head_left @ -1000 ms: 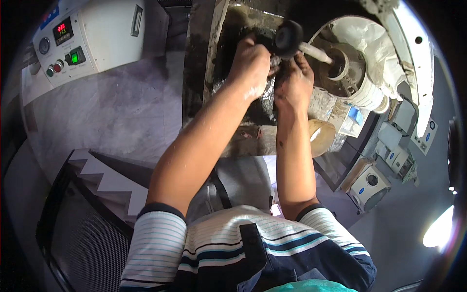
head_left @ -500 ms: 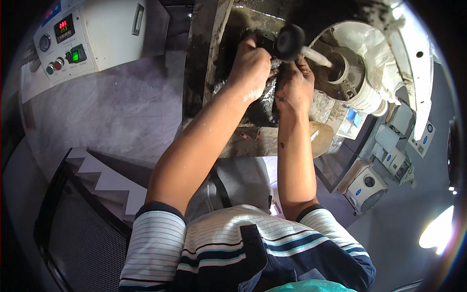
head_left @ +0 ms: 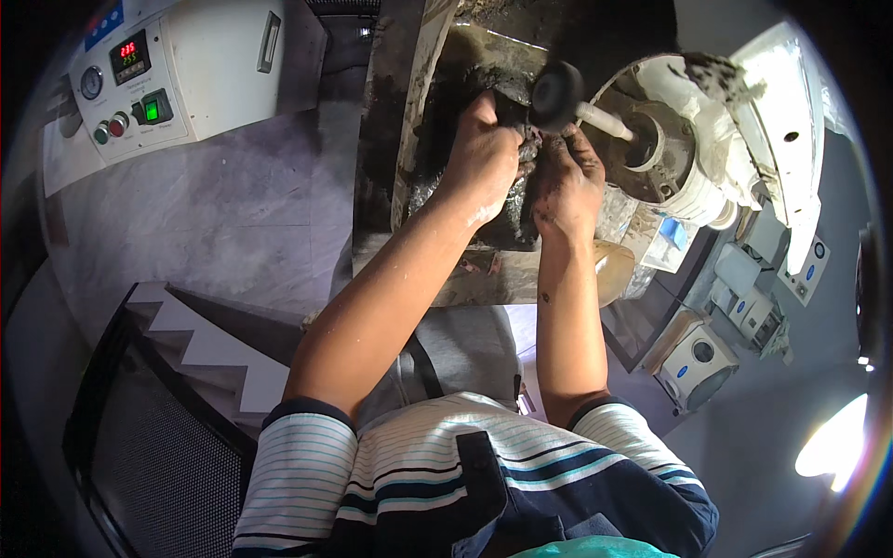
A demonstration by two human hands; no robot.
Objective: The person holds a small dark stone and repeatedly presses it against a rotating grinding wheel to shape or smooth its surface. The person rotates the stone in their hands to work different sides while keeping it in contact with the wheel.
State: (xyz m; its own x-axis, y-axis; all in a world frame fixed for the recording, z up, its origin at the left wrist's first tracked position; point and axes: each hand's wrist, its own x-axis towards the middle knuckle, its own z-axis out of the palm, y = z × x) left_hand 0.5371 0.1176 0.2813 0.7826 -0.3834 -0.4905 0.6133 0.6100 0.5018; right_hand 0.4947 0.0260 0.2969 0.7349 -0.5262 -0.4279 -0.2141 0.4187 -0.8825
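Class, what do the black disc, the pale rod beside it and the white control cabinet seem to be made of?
Black disc: perhaps rubber or plastic; matte, with a soft highlight.
Pale rod: metal or plastic, unclear; dull whitish, no sharp glints.
White control cabinet: probably painted metal; smooth, flat panels and crisp edges.

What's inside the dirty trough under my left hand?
The trough shows dark, wet grime and a glossy patch beside your left hand. That hand covers part of the inside; what lies beneath it can't be seen.
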